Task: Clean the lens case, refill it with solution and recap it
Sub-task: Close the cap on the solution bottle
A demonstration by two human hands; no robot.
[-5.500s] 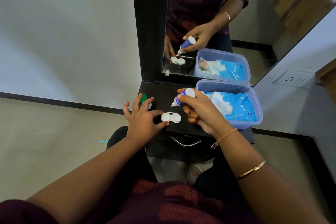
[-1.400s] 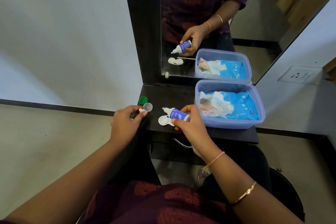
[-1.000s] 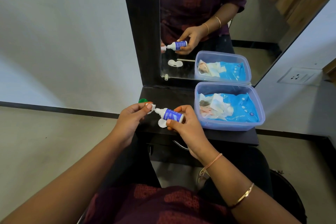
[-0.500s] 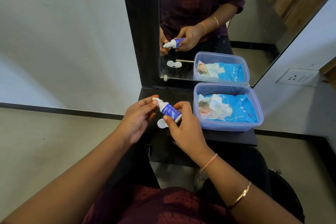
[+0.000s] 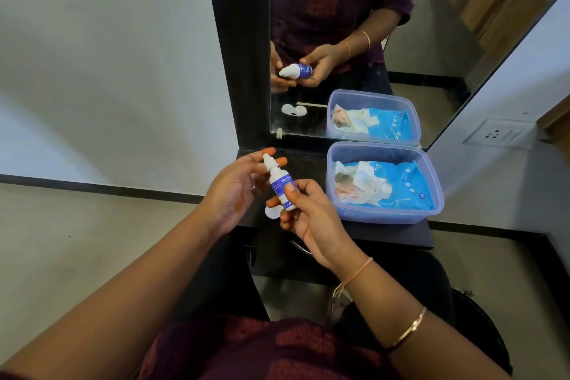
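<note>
- Since earlier I've tipped the solution bottle [image 5: 282, 191] upright so nothing drips.
- My right hand [image 5: 308, 219] grips it; my left hand [image 5: 234, 191] is at its cap [image 5: 267, 160], grasp unclear.
- Lens case [image 5: 272, 213] waits on the bench [image 5: 385, 234], left of the tub [image 5: 385, 217].

Maroon patterned top [image 5: 277, 348], gold bangle [image 5: 410, 329]

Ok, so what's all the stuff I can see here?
solution bottle: one, white with blue label, capped, held above the shelf
lens case: one, white, on the shelf, partly hidden behind the right hand
tub: one, clear bluish, right side of the shelf
wipes pack: one, blue, inside the tub
shelf: one, black, below the mirror
mirror: one, black-framed, behind the shelf
wall socket: one, white, right wall
left hand: one, fingers by the bottle's cap
right hand: one, grips the bottle
</note>
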